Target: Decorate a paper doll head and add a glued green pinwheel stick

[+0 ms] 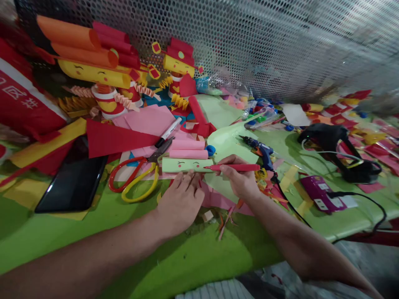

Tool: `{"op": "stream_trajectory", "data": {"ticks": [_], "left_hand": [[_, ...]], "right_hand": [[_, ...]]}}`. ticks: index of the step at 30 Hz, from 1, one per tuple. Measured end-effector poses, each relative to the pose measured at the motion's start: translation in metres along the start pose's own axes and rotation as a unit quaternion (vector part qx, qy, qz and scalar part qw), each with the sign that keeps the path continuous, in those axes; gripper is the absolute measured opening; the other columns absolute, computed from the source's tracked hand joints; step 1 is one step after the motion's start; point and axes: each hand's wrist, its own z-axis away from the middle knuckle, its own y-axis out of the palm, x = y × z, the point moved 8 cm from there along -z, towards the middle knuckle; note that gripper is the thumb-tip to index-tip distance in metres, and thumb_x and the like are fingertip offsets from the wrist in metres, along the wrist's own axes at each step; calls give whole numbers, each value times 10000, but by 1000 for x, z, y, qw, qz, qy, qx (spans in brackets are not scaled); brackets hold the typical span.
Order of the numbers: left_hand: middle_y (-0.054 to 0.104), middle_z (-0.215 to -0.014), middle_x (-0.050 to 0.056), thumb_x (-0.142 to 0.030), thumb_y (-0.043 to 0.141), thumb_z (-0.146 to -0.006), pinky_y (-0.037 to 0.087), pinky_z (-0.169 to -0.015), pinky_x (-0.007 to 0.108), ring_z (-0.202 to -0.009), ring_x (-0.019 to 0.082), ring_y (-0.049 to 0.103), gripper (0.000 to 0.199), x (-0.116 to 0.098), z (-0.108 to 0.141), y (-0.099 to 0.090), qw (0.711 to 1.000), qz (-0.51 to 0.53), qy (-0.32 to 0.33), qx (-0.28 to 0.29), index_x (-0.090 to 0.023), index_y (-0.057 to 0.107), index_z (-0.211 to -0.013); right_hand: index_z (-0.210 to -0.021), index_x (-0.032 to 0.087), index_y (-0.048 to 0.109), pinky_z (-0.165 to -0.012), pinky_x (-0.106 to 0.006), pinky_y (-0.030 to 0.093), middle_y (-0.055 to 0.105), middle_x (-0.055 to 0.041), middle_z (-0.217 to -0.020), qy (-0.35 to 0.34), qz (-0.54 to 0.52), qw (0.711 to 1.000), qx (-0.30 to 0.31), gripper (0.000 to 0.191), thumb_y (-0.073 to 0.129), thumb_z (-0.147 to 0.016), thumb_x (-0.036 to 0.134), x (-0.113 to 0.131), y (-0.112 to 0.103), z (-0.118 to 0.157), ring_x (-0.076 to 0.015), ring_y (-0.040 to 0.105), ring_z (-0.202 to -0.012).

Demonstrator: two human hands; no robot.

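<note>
A light green paper roll (186,165) lies across the work, drawn with curved eyes, red cheeks and a small mouth. Pink paper rolls (188,149) are right behind it. My left hand (181,198) holds the green roll steady, its fingers bent against the front edge. Between the fingers of my right hand (240,178) is a red marker (241,167), its tip at the roll's right end. A blue cap or ring (211,150) sits by that end. Scissors (137,176) with red and yellow handles lie left of the roll, and a black-and-white marker (168,132) behind them.
Finished paper figures (107,97) stand at the back left. A black phone (73,178) lies at left. To the right are a blue glue gun (260,149), a purple power socket (322,193) with cords and a black headset-like device (339,151). Paper scraps surround my hands.
</note>
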Motion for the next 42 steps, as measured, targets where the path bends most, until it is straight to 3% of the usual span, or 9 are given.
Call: {"op": "stream_trajectory", "data": {"ticks": [11, 16, 19, 23, 28, 32, 36, 39, 42], "left_hand": [[583, -1186, 183, -133, 450, -805, 400, -915, 422, -1130, 304, 514, 197, -2, 0, -6, 999, 9, 24, -28, -94, 605, -922], [665, -784, 85, -106, 492, -774, 456, -723, 355, -834, 250, 610, 99, -2, 0, -17, 997, 50, 48, -44, -140, 585, -785], [624, -669, 52, -160, 456, -826, 406, -568, 304, -667, 209, 581, 158, 19, -2, -35, 997, 46, -8, -68, -167, 571, -717], [582, -576, 71, -362, 406, -861, 307, -497, 278, -587, 215, 557, 328, 72, -2, -51, 983, 31, -180, -19, -174, 594, -669], [558, -550, 74, -377, 432, -810, 223, -473, 287, -477, 201, 484, 329, 120, 7, -41, 944, 20, -302, 131, -202, 620, -603], [513, -489, 36, -365, 510, -743, 197, -459, 272, -441, 153, 417, 280, 133, 7, -24, 922, 171, -308, 160, -199, 599, -536], [448, -425, 0, -331, 563, -694, 225, -433, 247, -406, 118, 402, 286, 138, 8, -9, 852, 372, -344, 135, -183, 526, -453], [384, -379, -27, -340, 553, -716, 226, -402, 226, -362, 88, 344, 302, 139, 12, 0, 764, 503, -392, 96, -183, 484, -468], [329, -318, -54, -323, 525, -755, 173, -356, 202, -295, 53, 242, 315, 130, 16, 11, 664, 603, -429, 102, -184, 434, -487]], "right_hand": [[-701, 211, 623, -540, -257, 441, 663, 15, -608, 86, -88, 991, 51, 193, 716, -629, 365, -14, 17, -1, -132, 595, -571], [-692, 201, 628, -552, -241, 444, 650, 20, -574, 88, -93, 991, 49, 164, 715, -637, 329, -19, 19, -4, -115, 586, -552], [-657, 194, 620, -508, -228, 423, 629, 22, -536, 91, -89, 992, 22, 175, 717, -613, 333, -21, 15, -6, -106, 557, -509], [-637, 194, 606, -488, -225, 416, 604, 29, -517, 92, -82, 992, 11, 162, 702, -611, 321, -20, 10, -7, -102, 541, -491], [-630, 193, 613, -483, -226, 429, 619, 22, -556, 93, -73, 993, 21, 156, 707, -605, 315, -19, 6, -8, -101, 539, -494], [-621, 193, 622, -493, -231, 444, 621, 19, -567, 86, -68, 994, 24, 139, 704, -606, 305, -18, 4, -8, -98, 535, -496], [-619, 193, 620, -484, -232, 426, 618, 14, -569, 78, -56, 995, 17, 137, 694, -615, 308, -18, 3, -7, -103, 529, -509], [-620, 193, 617, -478, -240, 413, 611, 13, -556, 70, -52, 996, 14, 147, 689, -612, 321, -17, 2, -7, -110, 521, -505], [-629, 195, 620, -488, -245, 417, 616, 13, -559, 64, -61, 996, 8, 155, 692, -604, 329, -17, 0, -7, -115, 531, -513]]}}
